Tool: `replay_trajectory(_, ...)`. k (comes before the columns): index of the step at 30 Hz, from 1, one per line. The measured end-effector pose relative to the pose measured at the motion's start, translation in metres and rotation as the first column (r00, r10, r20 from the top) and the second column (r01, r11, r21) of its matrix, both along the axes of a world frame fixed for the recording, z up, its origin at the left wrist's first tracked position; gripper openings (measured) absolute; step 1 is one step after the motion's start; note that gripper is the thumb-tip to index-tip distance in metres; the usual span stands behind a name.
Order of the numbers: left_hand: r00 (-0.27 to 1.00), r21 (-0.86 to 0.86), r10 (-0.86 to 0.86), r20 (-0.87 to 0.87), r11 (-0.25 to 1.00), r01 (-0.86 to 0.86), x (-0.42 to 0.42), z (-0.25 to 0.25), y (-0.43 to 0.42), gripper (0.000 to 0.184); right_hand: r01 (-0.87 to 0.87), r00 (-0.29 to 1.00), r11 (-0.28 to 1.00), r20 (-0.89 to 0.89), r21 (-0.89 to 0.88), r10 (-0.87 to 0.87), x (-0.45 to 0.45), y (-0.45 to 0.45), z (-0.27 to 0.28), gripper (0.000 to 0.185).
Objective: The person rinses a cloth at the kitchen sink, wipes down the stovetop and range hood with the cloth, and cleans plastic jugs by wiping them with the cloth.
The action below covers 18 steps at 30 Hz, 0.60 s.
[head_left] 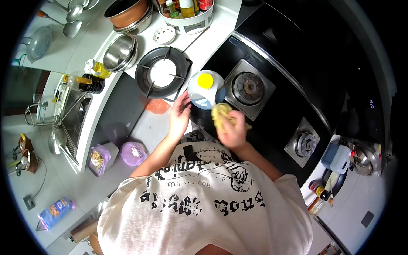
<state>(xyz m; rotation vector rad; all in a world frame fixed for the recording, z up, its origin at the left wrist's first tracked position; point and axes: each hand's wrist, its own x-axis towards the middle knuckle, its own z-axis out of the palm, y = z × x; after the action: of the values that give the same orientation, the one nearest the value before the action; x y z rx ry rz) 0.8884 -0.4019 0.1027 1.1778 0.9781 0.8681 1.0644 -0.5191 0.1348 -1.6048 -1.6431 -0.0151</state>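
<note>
Hazards, in judgement:
Jug [206, 87], pale, yellow cap on top. Seems to stand by the left end of the stove [265, 127]; base partly hidden. Could tip or slide if the cloth side presses harder than the other side supports.
Cloth [222, 115], yellow, bunched. A loose fold could catch on the jug's lower edge, or on the near burner [250, 88], which lies bare just beyond the jug. If wet, it could leave the glass slippery; dampness cannot be told.
Grate [142, 76], dark ring with prongs, on the table [208, 42] left of the jug. Prongs point outward; the left forearm or a swung jug could knock them, given how little room lies between.
Far burner [304, 143], bare as well; well apart from the jug, a lesser concern.

Positions and hands:
Jug: between the hands and ahead of them, nearer the fingers than the body.
Left hand [180, 114]: at the jug's left side, fingers and thumb spread, wrapped round nothing. Whether fingertips touch the jug cannot be told.
Right hand [233, 130]: clenched on the cloth, at the jug's lower right.
Cloth: under and ahead of the right-hand fingers, right beside the jug; contact between the two unclear.
</note>
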Motion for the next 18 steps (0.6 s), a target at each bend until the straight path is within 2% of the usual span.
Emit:
replay_trajectory(1,1.000,-0.037,-0.012,0.028,0.999,0.013,-0.002,0.000,0.004,0.057,-0.028,0.996,0.999,0.087,-0.017,0.029,-0.013,0.005,0.008,0.047)
replay_trajectory(2,0.999,-0.052,-0.045,0.029,0.998,0.046,-0.004,0.002,0.006,0.057,0.013,0.992,0.991,0.128,-0.136,0.005,-0.026,0.012,0.014,0.049)
replay_trajectory(4,0.994,-0.113,-0.080,0.077,0.990,0.088,-0.009,0.003,0.009,0.061,0.165,0.971,0.938,0.217,-0.304,-0.101,-0.052,0.021,0.004,0.057)
replay_trajectory(7,0.980,-0.129,-0.161,0.115,0.976,0.175,-0.014,0.005,0.011,0.067,0.231,0.970,0.773,0.080,-0.591,-0.229,-0.074,0.030,0.014,0.064)
replay_trajectory(9,0.964,-0.096,-0.248,0.094,0.962,0.256,-0.016,0.011,0.015,0.069,0.270,0.960,0.800,0.090,-0.536,-0.263,-0.090,0.039,0.006,0.063)
replay_trajectory(11,0.934,-0.095,-0.320,0.159,0.937,0.337,-0.023,0.007,0.023,0.070,0.278,0.960,0.793,0.145,-0.542,-0.238,-0.106,0.046,0.001,0.060)
replay_trajectory(12,0.919,-0.095,-0.350,0.180,0.924,0.370,-0.026,0.007,0.026,0.070,0.172,0.985,0.754,0.132,-0.634,-0.114,-0.113,0.045,-0.011,0.060)
replay_trajectory(13,0.904,-0.093,-0.378,0.200,0.911,0.402,-0.029,0.008,0.029,0.070,0.068,0.995,0.669,0.004,-0.740,-0.097,-0.118,0.042,-0.016,0.060)
replay_trajectory(14,0.893,-0.080,-0.393,0.218,0.905,0.418,-0.032,0.008,0.029,0.068,0.067,0.990,0.654,-0.033,-0.753,-0.140,-0.121,0.038,-0.024,0.061)
replay_trajectory(15,0.909,0.097,-0.415,0.031,0.907,0.410,-0.036,0.003,0.034,0.061,0.066,0.981,0.641,-0.068,-0.765,-0.183,-0.119,0.032,-0.027,0.062)
replay_trajectory(17,0.914,0.396,-0.311,-0.259,0.830,0.394,-0.045,0.029,0.034,0.053,0.092,0.959,0.689,-0.123,-0.719,-0.257,-0.110,0.018,-0.013,0.058)
replay_trajectory(18,0.887,0.411,-0.383,-0.257,0.788,0.459,-0.045,0.035,0.034,0.051,0.103,0.944,0.711,-0.157,-0.696,-0.291,-0.107,0.009,-0.008,0.056)
